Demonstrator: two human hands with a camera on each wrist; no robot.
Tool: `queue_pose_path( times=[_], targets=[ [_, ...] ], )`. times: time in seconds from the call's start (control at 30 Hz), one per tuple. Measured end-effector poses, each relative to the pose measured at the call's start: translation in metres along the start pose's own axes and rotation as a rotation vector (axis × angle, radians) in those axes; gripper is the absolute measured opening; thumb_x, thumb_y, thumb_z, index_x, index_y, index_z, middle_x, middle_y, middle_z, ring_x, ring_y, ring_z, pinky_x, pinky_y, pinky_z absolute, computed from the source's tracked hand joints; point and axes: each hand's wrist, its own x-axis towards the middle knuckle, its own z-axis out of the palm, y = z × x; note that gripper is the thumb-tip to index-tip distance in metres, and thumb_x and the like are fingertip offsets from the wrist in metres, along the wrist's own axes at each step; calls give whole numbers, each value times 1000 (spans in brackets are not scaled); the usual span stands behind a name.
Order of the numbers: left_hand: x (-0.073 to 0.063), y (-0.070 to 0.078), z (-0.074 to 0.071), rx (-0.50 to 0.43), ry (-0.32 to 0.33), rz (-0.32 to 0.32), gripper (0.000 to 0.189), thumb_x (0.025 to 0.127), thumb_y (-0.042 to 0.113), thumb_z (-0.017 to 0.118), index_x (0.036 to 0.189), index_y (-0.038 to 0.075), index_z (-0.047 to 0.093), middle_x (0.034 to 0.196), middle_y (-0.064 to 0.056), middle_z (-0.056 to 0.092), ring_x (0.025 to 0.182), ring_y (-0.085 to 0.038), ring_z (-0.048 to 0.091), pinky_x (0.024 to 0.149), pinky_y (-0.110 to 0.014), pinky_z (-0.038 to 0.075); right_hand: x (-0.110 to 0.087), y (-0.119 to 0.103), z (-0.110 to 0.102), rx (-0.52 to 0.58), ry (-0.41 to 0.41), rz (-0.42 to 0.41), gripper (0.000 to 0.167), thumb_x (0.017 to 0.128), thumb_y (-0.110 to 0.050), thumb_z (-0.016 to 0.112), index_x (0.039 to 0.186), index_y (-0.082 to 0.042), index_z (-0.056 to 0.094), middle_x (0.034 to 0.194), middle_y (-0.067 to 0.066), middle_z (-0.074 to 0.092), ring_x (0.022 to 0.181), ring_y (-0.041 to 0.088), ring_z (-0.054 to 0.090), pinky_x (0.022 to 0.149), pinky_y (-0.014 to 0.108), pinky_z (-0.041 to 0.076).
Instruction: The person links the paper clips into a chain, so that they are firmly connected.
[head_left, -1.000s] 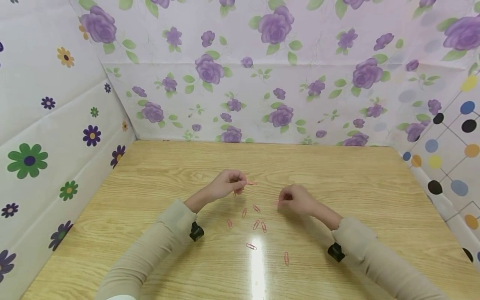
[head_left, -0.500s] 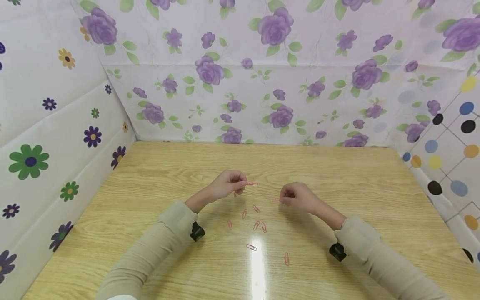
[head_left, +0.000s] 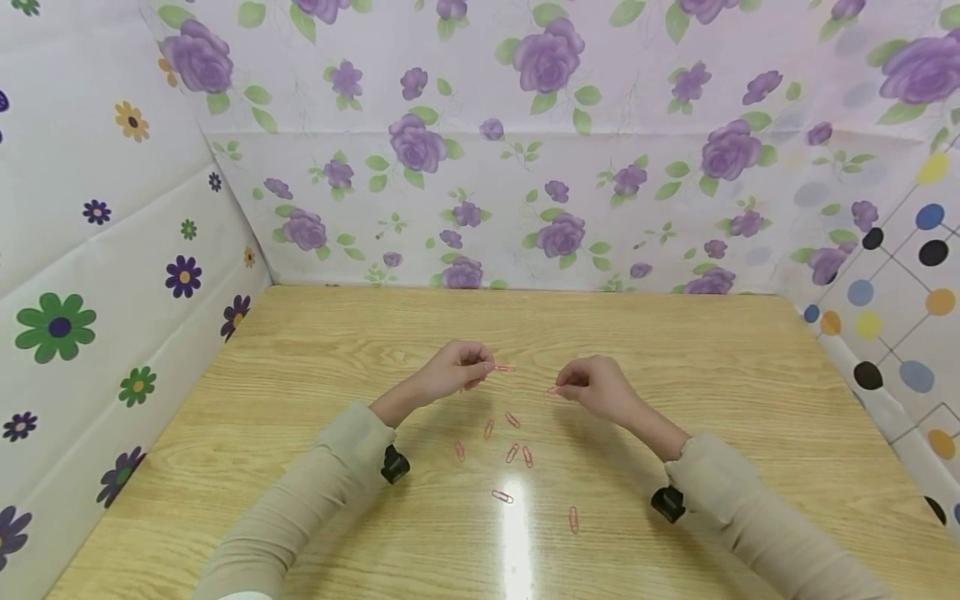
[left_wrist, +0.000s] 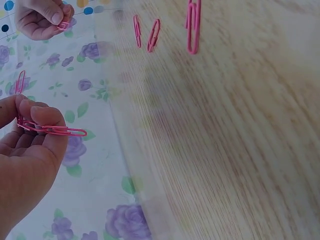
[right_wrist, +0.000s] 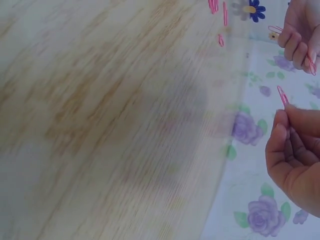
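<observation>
In the head view my left hand point(head_left: 448, 372) is above the wooden table, pinching a short chain of linked pink paper clips point(left_wrist: 65, 131) between thumb and fingers. One clip end sticks out toward the right hand; another pokes up behind the thumb in the left wrist view. My right hand point(head_left: 602, 389), a little to the right, pinches a single pink paper clip point(right_wrist: 283, 95) by one end, its free end pointing toward the left hand. A small gap separates the two hands. Part of the chain is hidden behind the left fingers.
Several loose pink paper clips point(head_left: 512, 452) lie scattered on the table point(head_left: 675, 333) below and between the hands. One clip point(head_left: 573, 519) lies nearer the front edge. Flowered cloth point(head_left: 480, 208) hangs behind the table, with patterned sheets on both sides.
My right hand has risen slightly away from me, and its clip has tilted and shows more clearly. The left hand has stayed almost still; the clip hanging below it is less visible.
</observation>
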Motion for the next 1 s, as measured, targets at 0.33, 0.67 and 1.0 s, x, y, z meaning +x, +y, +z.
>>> queue_pose_path(
  times=[0.33,0.67,1.0],
  targets=[
    [1,2,1,20,6,-21,14,96,1,42,90,-5,54,63,-19,42,56,-36,35,50,-26,33,4,-5,3,-14,81,37,5,80,-3,68,76,-5,67,70,1,63,60,10,54,54,25,45],
    [11,-19,-1,35,23,-26,16,97,8,43,90,-3,53,67,-22,45,66,-45,42,57,-36,40,9,-13,8,-9,125,21,6,79,-3,69,74,-6,68,69,1,64,59,10,56,54,26,46],
    [12,-20,2,29,35,-8,16,97,8,43,91,-4,53,68,-17,47,68,-37,51,70,-53,45,17,-19,16,12,185,-29,6,78,-4,71,74,-1,68,70,5,66,59,12,59,53,24,47]
  ],
)
